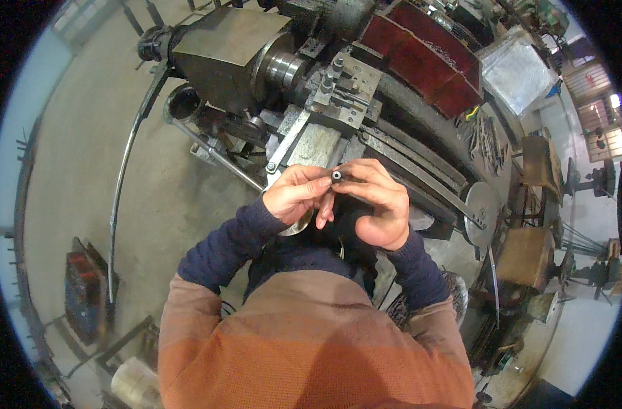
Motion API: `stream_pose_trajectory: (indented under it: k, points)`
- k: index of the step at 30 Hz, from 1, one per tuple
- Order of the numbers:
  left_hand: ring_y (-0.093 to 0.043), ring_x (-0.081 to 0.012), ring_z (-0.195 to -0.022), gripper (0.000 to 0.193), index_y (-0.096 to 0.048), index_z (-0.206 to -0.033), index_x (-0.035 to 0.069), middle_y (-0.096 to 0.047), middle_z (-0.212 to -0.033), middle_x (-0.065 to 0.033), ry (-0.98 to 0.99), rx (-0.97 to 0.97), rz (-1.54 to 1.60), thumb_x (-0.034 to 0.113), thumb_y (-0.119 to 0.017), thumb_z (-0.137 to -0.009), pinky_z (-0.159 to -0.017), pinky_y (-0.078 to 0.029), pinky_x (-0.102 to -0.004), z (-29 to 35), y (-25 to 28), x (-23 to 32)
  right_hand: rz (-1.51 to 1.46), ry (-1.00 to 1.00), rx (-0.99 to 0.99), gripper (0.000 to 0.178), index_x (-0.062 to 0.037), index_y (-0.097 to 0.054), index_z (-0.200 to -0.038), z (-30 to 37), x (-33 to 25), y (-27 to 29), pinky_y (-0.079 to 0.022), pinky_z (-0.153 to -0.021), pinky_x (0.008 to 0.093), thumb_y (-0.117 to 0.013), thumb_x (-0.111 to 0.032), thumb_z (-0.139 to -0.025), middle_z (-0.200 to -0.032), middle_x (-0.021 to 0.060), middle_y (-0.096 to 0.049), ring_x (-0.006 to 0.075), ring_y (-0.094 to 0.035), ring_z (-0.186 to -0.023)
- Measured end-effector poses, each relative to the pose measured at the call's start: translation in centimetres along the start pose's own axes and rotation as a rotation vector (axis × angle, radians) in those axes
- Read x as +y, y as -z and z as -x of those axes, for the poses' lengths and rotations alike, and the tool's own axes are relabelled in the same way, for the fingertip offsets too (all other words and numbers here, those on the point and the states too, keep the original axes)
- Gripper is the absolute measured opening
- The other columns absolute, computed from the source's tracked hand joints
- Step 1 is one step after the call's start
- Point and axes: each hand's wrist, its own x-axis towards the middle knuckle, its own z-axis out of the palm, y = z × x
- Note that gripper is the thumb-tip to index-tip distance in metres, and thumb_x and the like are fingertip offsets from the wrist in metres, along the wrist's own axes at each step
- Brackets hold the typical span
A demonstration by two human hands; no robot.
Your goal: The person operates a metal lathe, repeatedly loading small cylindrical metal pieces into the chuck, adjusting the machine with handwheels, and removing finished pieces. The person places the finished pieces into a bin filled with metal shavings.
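Observation:
Between the fingertips of both hands is a small dark cylindrical piece (336, 176) with a light ring and a hole at the end facing up. My left hand (298, 193) pinches it from the left with thumb and forefinger. From the right, my right hand (379, 203) closes its fingers on the same piece, its thumb side partly hidden. Just beyond the hands is a lathe's tool post (345, 88), with the round steel chuck (283, 69) to its left. The rest of the held piece's length is hidden by the fingers.
The lathe's headstock (232, 51) stands at the far left, a long bent metal bar (127, 177) beside it. A dark red tray (420, 58) lies behind the bed. Several hand tools (487, 140) lie at the right, near a round handwheel (481, 213).

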Motion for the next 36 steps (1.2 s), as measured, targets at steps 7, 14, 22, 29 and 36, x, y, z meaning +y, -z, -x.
stream_pose_trajectory:
  k: [7, 14, 22, 29, 36]
  points:
    - [-0.057, -0.016, -0.052, 0.022, -0.057, -0.085, -0.001, -0.057, -0.062, -0.0085, 0.025, 0.141, -0.461, 0.02, -0.053, -0.09, -0.048, -0.046, -0.0268, 0.2, 0.0, 1.6, 0.151, -0.018, -0.137, 0.035, -0.0021, -0.061, -0.085, -1.7, -1.4, 0.7, -0.047, -0.073, 0.037, -0.06, -0.01, -0.051, -0.094, 0.0144, -0.058, 0.0326, -0.055, -0.084]
    - [-0.055, -0.0076, -0.052, 0.021, -0.061, -0.086, -0.005, -0.059, -0.061, -0.0036, 0.11, 0.098, -0.829, 0.015, -0.057, -0.087, -0.049, -0.044, -0.0219, 0.9, 0.3, 5.3, 0.374, 0.119, -0.393, 0.025, -0.0025, -0.058, -0.075, -3.7, -1.4, -0.4, -0.045, -0.065, 0.0376, -0.063, -0.014, -0.053, -0.084, 0.0094, -0.053, 0.0274, -0.049, -0.076]
    - [-0.058, -0.0105, -0.059, 0.027, -0.054, -0.103, -0.005, -0.061, -0.076, -0.0065, 0.037, 0.277, -1.0, 0.015, -0.057, -0.086, -0.057, -0.049, -0.0243, 4.6, 4.4, 10.6, 0.638, 0.093, -0.386, 0.027, -0.0079, -0.064, -0.074, -10.5, 1.6, -1.2, -0.044, -0.062, 0.0369, -0.063, -0.021, -0.051, -0.077, 0.0056, -0.057, 0.026, -0.051, -0.074]
    - [-0.059, -0.0345, -0.073, 0.03, -0.054, -0.104, 0.006, -0.061, -0.077, -0.0163, -0.011, 1.062, -2.338, 0.024, -0.059, -0.08, -0.062, -0.046, -0.0431, 18.6, 10.9, 17.4, 1.08, -0.176, -0.43, 0.019, -0.0099, -0.068, -0.062, -16.5, 9.9, -3.0, -0.039, -0.073, 0.0399, -0.06, -0.024, -0.052, -0.067, 0.0075, -0.062, 0.0255, -0.055, -0.085]
    - [-0.057, -0.0275, -0.064, 0.023, -0.06, -0.096, 0.005, -0.056, -0.072, -0.0107, -0.081, 1.312, -2.148, 0.021, -0.061, -0.079, -0.058, -0.044, -0.0367, 27.9, 13.5, 15.9, 1.026, -0.231, -0.462, 0.025, -0.0152, -0.072, -0.072, -17.2, 12.0, -3.5, -0.04, -0.077, 0.0391, -0.06, -0.024, -0.053, -0.071, 0.0071, -0.064, 0.0251, -0.056, -0.087]
